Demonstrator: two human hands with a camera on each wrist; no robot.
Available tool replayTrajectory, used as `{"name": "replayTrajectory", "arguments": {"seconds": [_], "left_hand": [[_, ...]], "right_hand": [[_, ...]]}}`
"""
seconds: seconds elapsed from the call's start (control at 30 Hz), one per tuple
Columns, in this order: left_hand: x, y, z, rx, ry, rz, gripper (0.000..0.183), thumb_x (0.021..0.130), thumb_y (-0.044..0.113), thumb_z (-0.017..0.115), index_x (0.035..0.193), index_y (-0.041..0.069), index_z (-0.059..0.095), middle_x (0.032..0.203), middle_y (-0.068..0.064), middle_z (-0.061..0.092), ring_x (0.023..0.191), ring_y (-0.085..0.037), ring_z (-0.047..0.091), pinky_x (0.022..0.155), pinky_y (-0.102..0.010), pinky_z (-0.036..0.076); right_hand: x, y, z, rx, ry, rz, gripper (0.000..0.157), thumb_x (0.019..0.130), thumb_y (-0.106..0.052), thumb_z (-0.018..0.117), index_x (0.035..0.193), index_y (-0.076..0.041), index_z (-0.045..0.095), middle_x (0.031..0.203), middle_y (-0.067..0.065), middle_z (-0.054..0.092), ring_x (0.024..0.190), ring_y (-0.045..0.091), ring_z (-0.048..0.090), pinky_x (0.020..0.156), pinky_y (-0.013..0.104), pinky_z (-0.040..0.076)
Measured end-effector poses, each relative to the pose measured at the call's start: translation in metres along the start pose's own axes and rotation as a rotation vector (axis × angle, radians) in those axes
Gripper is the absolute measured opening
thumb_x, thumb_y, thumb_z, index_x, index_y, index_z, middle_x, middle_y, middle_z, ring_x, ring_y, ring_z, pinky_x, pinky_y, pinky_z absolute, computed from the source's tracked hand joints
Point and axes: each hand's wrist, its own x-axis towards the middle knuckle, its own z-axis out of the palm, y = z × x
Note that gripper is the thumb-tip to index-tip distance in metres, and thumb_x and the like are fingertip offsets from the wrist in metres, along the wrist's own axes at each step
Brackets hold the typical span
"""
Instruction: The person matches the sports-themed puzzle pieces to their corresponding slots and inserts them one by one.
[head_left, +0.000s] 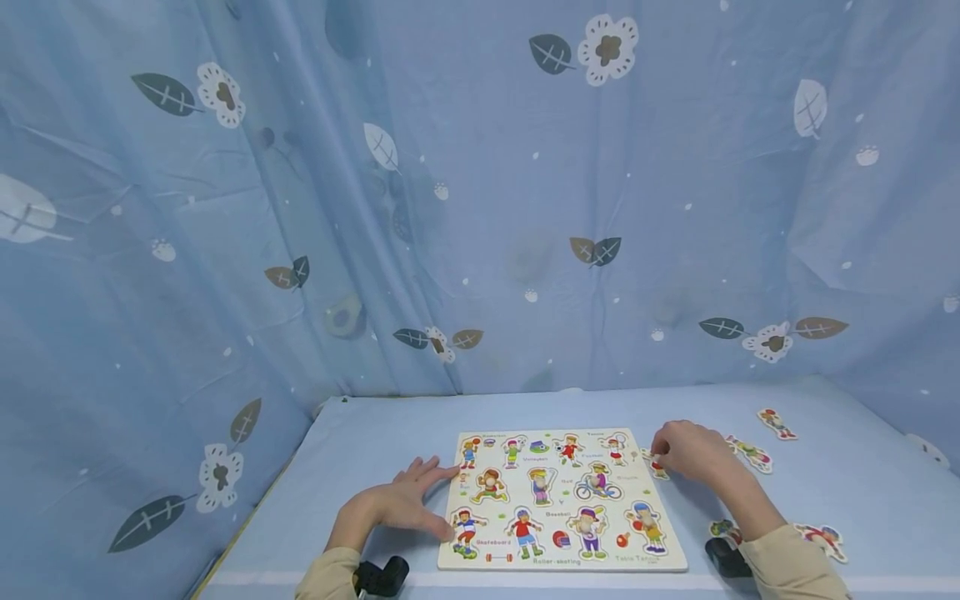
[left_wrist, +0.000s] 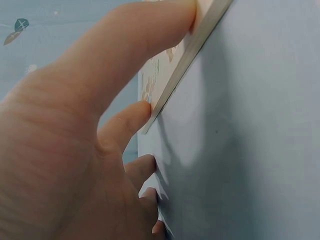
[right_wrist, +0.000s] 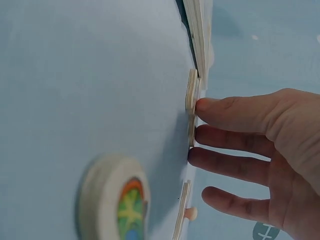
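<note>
"One piece [head_left: 659,471], right of the board [head_left: 600,570]: held?"
"Right hand [head_left: 693,452] touches it; pinch unclear. Left hand [head_left: 405,502], spread, touches the board."
"Handling?"
"Likely light and stiff; grip its edges [right_wrist: 191,92]."

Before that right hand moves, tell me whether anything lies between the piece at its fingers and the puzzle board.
Nothing visible does: the piece at the right hand lies close beside the puzzle board, off its right edge, no other piece between.

Cream puzzle board [head_left: 519,496], multicoloured figures [head_left: 523,532]
Blue curtain [head_left: 480,208] bears white flowers [head_left: 607,50]; one piece [right_wrist: 115,202], blurred, seems orange, green and yellow.
</note>
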Motion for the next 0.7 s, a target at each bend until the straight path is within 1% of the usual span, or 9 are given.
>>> {"name": "replayTrajectory", "arguments": {"seconds": [0.33, 0.53, 0.7], "left_hand": [[-0.0014, 0.0014, -0.0014, -0.006, -0.007, -0.01, 0.095, 0.068, 0.051, 0.082, 0.151, 0.029, 0.042, 0.163, -0.011, 0.024, 0.151, -0.041, 0.01, 0.117, -0.068, 0.014], [-0.0008, 0.001, -0.001, 0.008, -0.008, -0.01, 0.095, 0.068, 0.052, 0.081, 0.151, 0.03, 0.041, 0.163, -0.011, 0.024, 0.151, -0.04, 0.01, 0.118, -0.067, 0.015], [0.002, 0.0, -0.0009, -0.002, -0.019, -0.004, 0.097, 0.067, 0.053, 0.081, 0.152, 0.029, 0.04, 0.163, -0.012, 0.022, 0.151, -0.04, 0.008, 0.118, -0.066, 0.013]], "right_hand": [[-0.0007, 0.002, 0.0031, -0.007, 0.014, -0.002, 0.008, 0.084, -0.008, 0.073, 0.091, -0.008, 0.075, 0.084, 0.001, 0.067, 0.075, 0.016, 0.058, 0.071, 0.043, 0.054], [-0.0005, 0.0022, 0.0025, -0.017, 0.005, -0.006, 0.006, 0.084, -0.008, 0.073, 0.09, -0.009, 0.074, 0.083, 0.0, 0.066, 0.073, 0.016, 0.056, 0.07, 0.041, 0.054], [0.0001, 0.0027, 0.0014, -0.035, -0.011, -0.002, 0.006, 0.085, -0.008, 0.072, 0.091, -0.009, 0.074, 0.082, 0.0, 0.065, 0.072, 0.015, 0.055, 0.069, 0.039, 0.053]]}}
